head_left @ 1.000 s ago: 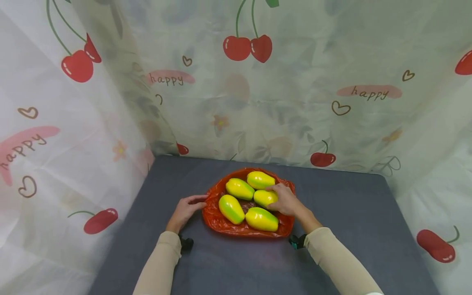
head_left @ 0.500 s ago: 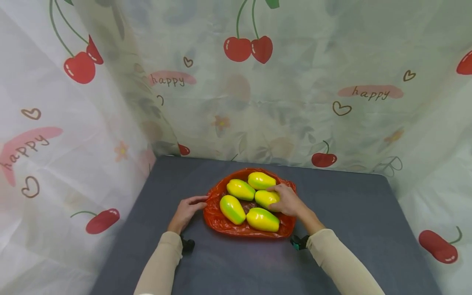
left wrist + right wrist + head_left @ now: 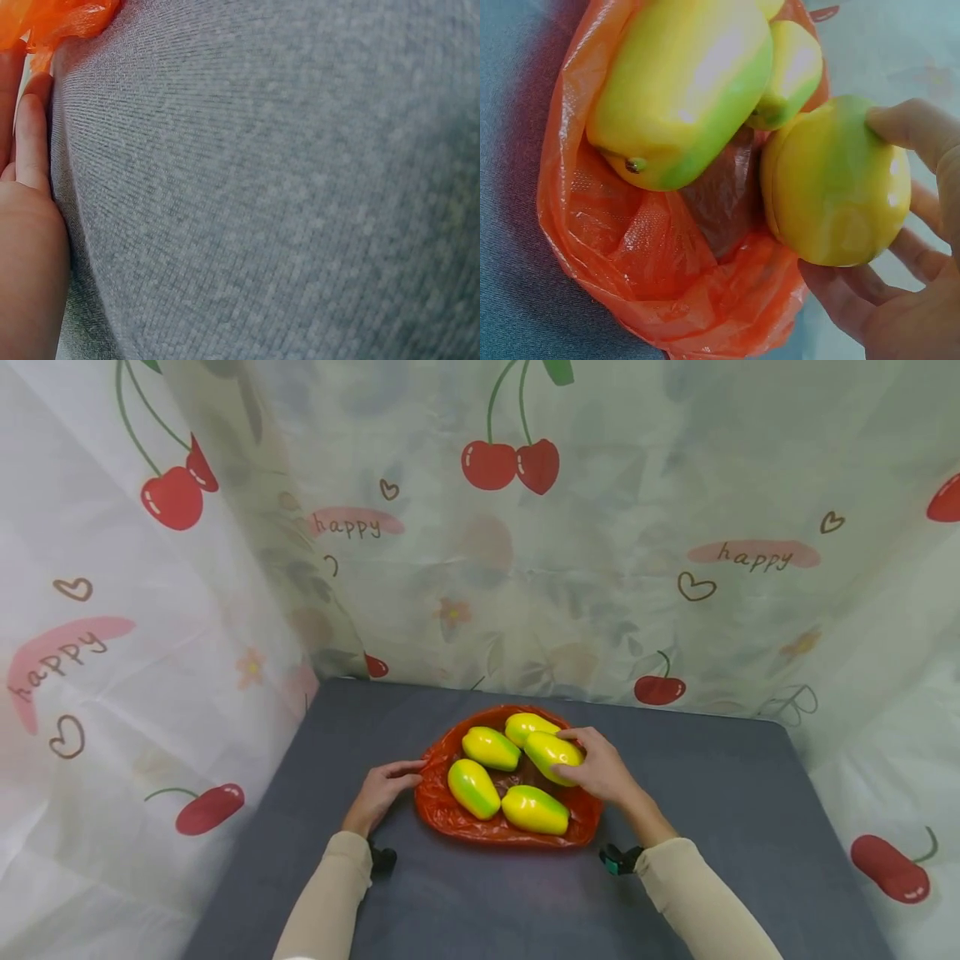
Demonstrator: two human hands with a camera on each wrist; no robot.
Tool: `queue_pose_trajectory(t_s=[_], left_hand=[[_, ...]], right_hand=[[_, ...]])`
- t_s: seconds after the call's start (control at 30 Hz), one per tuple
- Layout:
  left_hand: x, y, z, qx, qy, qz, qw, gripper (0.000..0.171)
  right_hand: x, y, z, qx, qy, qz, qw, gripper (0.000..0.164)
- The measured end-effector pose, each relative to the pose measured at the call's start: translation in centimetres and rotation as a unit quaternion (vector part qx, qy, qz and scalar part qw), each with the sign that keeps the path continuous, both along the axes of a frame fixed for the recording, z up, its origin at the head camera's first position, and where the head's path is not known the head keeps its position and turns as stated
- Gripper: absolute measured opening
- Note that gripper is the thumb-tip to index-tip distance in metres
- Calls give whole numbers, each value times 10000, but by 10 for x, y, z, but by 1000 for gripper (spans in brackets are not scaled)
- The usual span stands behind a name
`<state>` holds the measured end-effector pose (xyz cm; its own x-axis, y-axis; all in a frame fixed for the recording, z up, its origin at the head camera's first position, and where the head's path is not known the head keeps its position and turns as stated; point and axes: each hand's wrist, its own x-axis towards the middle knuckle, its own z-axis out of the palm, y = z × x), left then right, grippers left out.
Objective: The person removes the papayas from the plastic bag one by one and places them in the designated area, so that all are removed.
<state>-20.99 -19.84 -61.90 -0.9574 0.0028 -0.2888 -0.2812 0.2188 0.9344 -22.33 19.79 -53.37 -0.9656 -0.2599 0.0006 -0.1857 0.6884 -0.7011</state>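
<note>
A red plastic bag (image 3: 442,822), its mouth spread wide, lies on the table with several yellow-green papayas in it. With thumb and fingers my right hand (image 3: 606,772) grips one papaya (image 3: 551,754) at the bag's right side, lifted over the others. The right wrist view shows this papaya (image 3: 840,184) between thumb and curled fingers, beside a larger-looking papaya (image 3: 682,90). At the bag's left edge my left hand (image 3: 377,795) pinches the plastic; in the left wrist view a strip of the bag (image 3: 43,60) runs down between its fingertips.
Dark grey cloth covers the table (image 3: 480,902). White curtains (image 3: 585,568) printed with cherries enclose it at the back and both sides. More papayas (image 3: 474,787) lie at the bag's left and front.
My right hand has raised its papaya from among the others and moved slightly up and right, turning it a little. The left hand stays at the bag's edge.
</note>
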Motion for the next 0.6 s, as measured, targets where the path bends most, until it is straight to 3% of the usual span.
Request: queue_pose_trajectory(t_s=[0.3, 0.6], left_hand=[[-2, -1, -3, 81, 17, -56, 10000, 35], [-1, -2, -4, 117, 68, -87, 9999, 37]], right_hand=[[5, 9, 3, -637, -10, -409, 9971, 61], [5, 20, -2, -791, 2, -648, 9948, 67]])
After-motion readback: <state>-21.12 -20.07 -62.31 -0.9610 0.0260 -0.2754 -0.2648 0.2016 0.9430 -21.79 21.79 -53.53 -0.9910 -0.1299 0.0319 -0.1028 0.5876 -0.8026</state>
